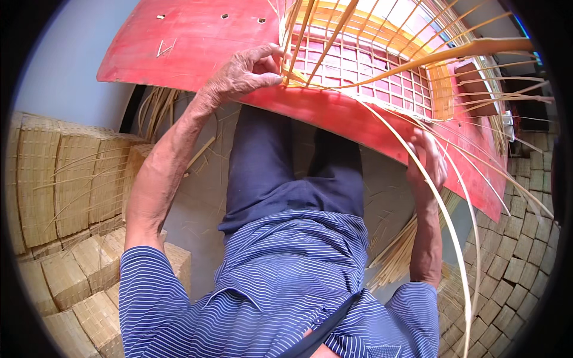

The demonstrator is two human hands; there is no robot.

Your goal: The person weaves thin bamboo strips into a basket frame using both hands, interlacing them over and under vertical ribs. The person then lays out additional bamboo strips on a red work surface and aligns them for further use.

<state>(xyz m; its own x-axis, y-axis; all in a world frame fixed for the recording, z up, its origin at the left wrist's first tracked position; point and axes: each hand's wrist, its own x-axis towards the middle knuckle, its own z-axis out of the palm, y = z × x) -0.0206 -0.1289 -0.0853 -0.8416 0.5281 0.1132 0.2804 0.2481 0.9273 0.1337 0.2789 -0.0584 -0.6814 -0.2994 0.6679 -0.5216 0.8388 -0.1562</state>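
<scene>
Tan lattice-bottomed strip basket (382, 62): part-woven, on flat red tabletop (191, 36)
Left grip (253, 68): pinching near-left corner
Right grip (428, 156): curled by long pale strips (443, 206), hold can't tell
Base grid (358, 70): looks done
Orange-tan side band (443, 95): far/right up, near side barely started
Thin tan uprights (332, 39): loose-ended, unfinished

Pale bluish wall (71, 65); grey floor (203, 209), straw-coloured scraps (201, 154); woven boxes (89, 170) stacked left.

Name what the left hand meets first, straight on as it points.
Likely the upright strips left on the woven base; the left hand looks close, but depth is unclear.
</scene>
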